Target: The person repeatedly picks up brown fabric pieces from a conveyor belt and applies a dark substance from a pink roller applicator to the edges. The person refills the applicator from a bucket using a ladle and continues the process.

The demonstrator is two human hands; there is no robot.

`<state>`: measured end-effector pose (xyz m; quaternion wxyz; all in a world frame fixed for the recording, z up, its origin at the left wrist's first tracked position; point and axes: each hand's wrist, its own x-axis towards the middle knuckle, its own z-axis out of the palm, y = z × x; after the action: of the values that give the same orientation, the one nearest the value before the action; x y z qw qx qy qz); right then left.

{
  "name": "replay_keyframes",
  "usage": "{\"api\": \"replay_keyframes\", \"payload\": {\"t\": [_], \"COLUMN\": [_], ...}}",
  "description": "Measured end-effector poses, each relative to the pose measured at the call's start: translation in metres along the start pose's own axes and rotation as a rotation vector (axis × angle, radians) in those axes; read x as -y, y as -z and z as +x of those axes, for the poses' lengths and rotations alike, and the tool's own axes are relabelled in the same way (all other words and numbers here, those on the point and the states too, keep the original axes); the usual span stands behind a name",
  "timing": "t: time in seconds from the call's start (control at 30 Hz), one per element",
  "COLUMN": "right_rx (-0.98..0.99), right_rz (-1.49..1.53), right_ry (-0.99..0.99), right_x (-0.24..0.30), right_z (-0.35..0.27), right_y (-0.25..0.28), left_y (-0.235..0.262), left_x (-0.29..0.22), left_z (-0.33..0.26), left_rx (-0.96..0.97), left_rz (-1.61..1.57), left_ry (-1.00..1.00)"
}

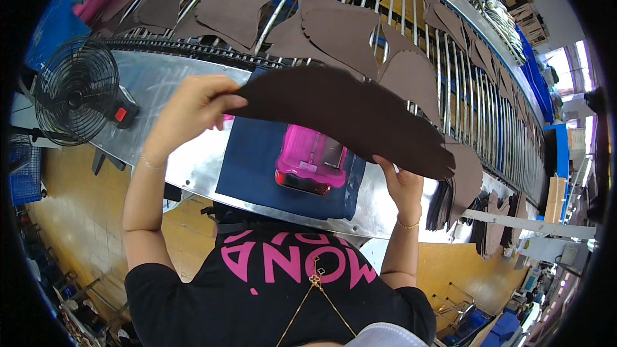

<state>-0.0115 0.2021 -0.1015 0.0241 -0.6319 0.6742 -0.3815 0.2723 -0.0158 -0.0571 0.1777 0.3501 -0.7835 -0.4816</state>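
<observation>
Your left hand (193,112) pinches one end of a long, dark brown curved leather cut piece (347,119), fingers closed on its edge; your right hand (403,186) grips the other end from below, thumb and fingers clamped on it. You hold the piece in the air, stretched between both hands, above the shiny metal table (193,160) and just in front of the metal-rod conveyor rack (443,58). Under the piece, on a dark blue mat (250,160) lying on the table, sits a translucent pink plastic box (310,159). More brown cut leather pieces (334,26) lie flat on the rack rods, some overlapping, running along the curve to the right. Another bunch of brown pieces (463,186) hangs off the table edge, just beside your right hand. A black wire-guard fan (76,90) stands at the table's left end, well apart from the left hand.
</observation>
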Motion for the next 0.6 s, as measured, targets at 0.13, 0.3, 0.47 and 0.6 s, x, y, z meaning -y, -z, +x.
{"api": "replay_keyframes", "payload": {"t": [0.13, 0.3, 0.47, 0.6], "right_rx": [-0.047, -0.151, -0.237, -0.354], "right_rz": [0.013, -0.004, 0.072, 0.07], "right_ry": [-0.209, -0.459, -0.759, -0.679], "right_x": [-0.035, -0.055, -0.039, -0.044], "right_z": [-0.051, -0.104, -0.12, -0.121], "right_y": [0.011, 0.058, 0.122, 0.139], "left_y": [-0.038, -0.078, -0.122, -0.14], "left_x": [-0.007, -0.026, -0.041, -0.063], "left_z": [0.024, 0.042, 0.057, 0.095], "left_rx": [0.12, 0.194, 0.238, 0.136], "left_rz": [0.263, 0.294, 0.357, 0.277], "left_ry": [-0.338, -0.554, -0.758, -0.971]}}
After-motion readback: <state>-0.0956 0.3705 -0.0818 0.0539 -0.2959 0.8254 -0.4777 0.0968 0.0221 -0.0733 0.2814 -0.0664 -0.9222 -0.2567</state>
